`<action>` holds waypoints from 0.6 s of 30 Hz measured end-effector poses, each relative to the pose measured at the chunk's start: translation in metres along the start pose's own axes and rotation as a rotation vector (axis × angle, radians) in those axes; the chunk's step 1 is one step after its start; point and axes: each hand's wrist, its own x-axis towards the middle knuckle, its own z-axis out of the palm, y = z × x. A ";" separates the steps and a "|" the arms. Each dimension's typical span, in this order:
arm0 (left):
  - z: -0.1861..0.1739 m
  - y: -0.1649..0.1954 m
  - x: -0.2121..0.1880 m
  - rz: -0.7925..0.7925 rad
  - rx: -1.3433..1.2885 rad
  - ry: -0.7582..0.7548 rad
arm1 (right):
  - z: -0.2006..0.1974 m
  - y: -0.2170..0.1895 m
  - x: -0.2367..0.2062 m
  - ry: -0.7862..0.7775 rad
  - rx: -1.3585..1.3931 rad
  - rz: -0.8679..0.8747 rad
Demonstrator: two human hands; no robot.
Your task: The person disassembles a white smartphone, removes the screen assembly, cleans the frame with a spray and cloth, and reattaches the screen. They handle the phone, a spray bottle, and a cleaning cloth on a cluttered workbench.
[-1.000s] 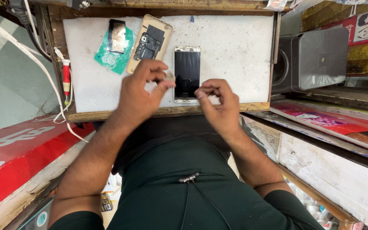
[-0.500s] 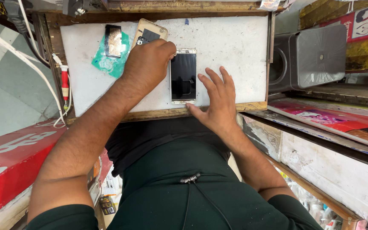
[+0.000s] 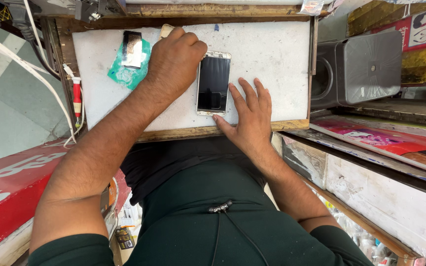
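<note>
Phone lying between two hands on a white work board

Nearest, at lower centre of the frame, the right hand (image 3: 249,116) lies flat with fingers spread on the white board (image 3: 277,54), its thumb tip touching the phone's (image 3: 213,83) lower right corner. The phone sits just left of it, long axis running up the frame, dark glass face up in a pale frame (screen unlit). Farther up, the left hand (image 3: 173,61) is curled knuckles-up just beside the phone's upper left edge, over a tan back cover (image 3: 165,30); whether it pinches anything I cannot tell. The right hand is the nearer.
</note>
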 end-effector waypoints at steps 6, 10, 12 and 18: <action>0.010 0.002 0.001 0.083 0.076 0.016 | 0.002 0.001 0.000 0.000 -0.004 -0.007; 0.013 0.005 -0.004 0.086 0.037 0.009 | 0.000 0.000 -0.001 0.004 0.002 0.001; 0.010 0.010 -0.013 0.082 0.005 -0.035 | 0.000 0.000 0.000 0.011 0.009 -0.001; -0.016 0.043 -0.066 0.118 -0.126 -0.040 | 0.000 -0.001 0.000 0.028 0.024 0.002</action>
